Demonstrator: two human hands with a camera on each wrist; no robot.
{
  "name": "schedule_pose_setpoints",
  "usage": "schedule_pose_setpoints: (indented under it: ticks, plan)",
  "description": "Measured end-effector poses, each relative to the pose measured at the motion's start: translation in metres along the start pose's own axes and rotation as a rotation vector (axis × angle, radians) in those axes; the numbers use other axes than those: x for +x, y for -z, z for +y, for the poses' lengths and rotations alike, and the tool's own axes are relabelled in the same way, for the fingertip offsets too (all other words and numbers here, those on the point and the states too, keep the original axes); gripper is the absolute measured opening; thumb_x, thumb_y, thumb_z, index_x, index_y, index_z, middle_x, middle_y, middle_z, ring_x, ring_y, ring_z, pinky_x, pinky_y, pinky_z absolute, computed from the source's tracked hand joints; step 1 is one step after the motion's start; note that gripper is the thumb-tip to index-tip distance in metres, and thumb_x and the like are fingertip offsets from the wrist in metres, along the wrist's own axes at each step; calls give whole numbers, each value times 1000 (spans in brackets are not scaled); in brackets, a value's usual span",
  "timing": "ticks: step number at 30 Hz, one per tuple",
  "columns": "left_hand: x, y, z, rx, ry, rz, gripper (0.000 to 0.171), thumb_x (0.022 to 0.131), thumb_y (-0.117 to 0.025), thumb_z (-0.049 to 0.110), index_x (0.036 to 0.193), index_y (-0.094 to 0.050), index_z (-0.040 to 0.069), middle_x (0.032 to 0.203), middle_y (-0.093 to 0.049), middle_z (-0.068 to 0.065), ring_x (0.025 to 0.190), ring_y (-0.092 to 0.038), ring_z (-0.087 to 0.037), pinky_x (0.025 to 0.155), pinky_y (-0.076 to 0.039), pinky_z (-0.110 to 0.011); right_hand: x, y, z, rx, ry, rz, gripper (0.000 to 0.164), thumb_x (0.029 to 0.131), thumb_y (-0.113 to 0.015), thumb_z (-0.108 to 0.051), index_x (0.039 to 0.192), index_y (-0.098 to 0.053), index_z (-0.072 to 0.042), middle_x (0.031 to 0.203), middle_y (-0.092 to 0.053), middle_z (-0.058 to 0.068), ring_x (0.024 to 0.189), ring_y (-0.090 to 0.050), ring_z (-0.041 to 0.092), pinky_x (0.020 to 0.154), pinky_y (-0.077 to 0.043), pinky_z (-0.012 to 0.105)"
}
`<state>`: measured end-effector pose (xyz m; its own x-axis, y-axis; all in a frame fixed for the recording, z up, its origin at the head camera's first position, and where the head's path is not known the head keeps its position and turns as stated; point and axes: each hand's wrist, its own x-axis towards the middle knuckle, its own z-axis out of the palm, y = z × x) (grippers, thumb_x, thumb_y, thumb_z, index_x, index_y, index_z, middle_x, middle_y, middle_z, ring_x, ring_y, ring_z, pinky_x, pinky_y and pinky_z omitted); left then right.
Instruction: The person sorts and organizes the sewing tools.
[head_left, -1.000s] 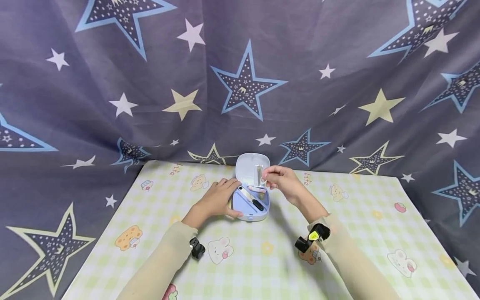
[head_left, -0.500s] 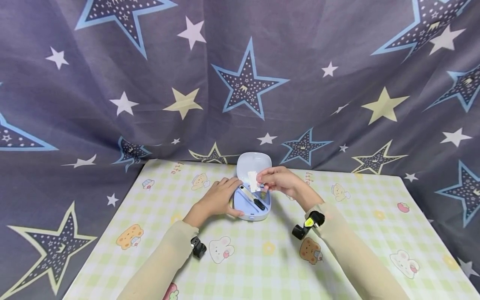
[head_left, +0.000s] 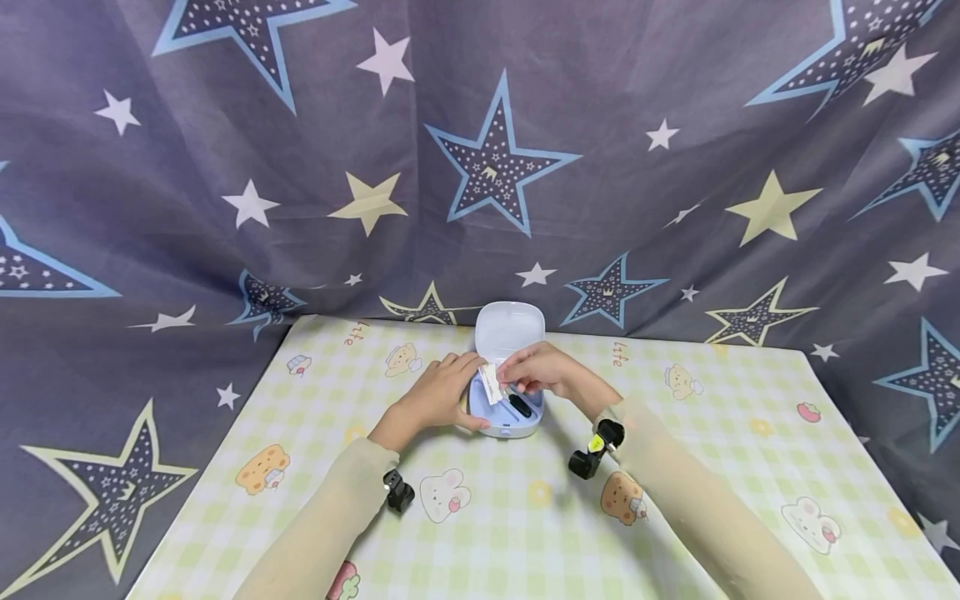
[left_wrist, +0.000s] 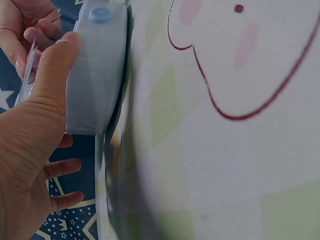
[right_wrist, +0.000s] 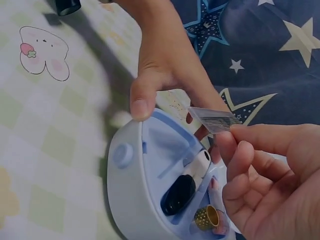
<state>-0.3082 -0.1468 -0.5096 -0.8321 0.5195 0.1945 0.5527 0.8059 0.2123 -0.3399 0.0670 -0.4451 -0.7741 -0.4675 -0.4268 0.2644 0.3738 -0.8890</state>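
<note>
A small light-blue sewing box (head_left: 510, 431) stands on the table with its lid (head_left: 510, 325) raised. My left hand (head_left: 437, 393) holds it by its left side, thumb on the front rim (left_wrist: 95, 70) and fingers behind. Above the open tray, my right hand (head_left: 543, 368) pinches a small clear flat case of needles (right_wrist: 215, 119) between thumb and fingertips, tilted near the left hand. Inside the tray lie a black-and-white tool (right_wrist: 179, 195) with a hole at its white end, and a gold thimble (right_wrist: 206, 218). The right hand partly covers the tray in the head view.
A green-checked tablecloth (head_left: 525, 533) with cartoon prints covers the table. Close behind the raised lid hangs a dark curtain (head_left: 465, 267) with stars. Each wrist wears a black camera (head_left: 596, 450).
My right hand has carried the needle case left and down, from in front of the raised lid to over the tray's left part. The left hand has stayed on the box.
</note>
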Motion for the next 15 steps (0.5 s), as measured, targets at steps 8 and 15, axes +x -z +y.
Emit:
schedule_pose_setpoints:
  ticks: [8,15]
  plan:
    - [0,-3,-3,-1,3,-3,105,55,-68,76,138,-41,16,137,-43,2,114,-44,-19,89,-43,-41,10,-4,7,-68,1,36,16,80,-68,-5,95,-69,1,66,-67,1,48,-48,8,45,-35,21]
    - [0,-2,-3,-4,11,-37,108,57,-66,78,141,-38,17,142,-39,1,118,-43,-20,91,-43,-41,9,-8,9,-135,-13,47,16,78,-69,-5,93,-71,0,63,-67,-1,46,-48,7,45,-35,21]
